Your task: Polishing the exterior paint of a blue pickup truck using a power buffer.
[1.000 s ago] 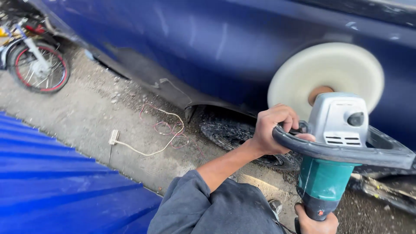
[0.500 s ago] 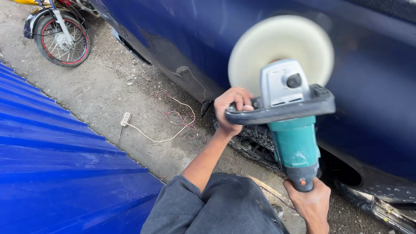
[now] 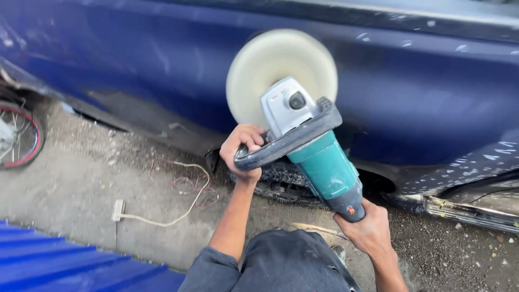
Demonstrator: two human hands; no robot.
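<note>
Polisher (image 3: 319, 157), teal-bodied, with its cream foam pad (image 3: 281, 75) set flat against the dark blue car panel (image 3: 421, 97). Left hand (image 3: 244, 148) wraps the black loop handle for steadying; right hand (image 3: 367, 227) grips the rear end, guiding the angle.

This looks like an outdoor car repair yard. A dark blue car body (image 3: 432, 103) stands on rough gravel ground (image 3: 81, 178), with a power polisher (image 3: 303, 140) at its panel, a loose cable (image 3: 162, 216), a wheel (image 3: 16, 135) and blue sheeting (image 3: 65, 265) nearby.
</note>
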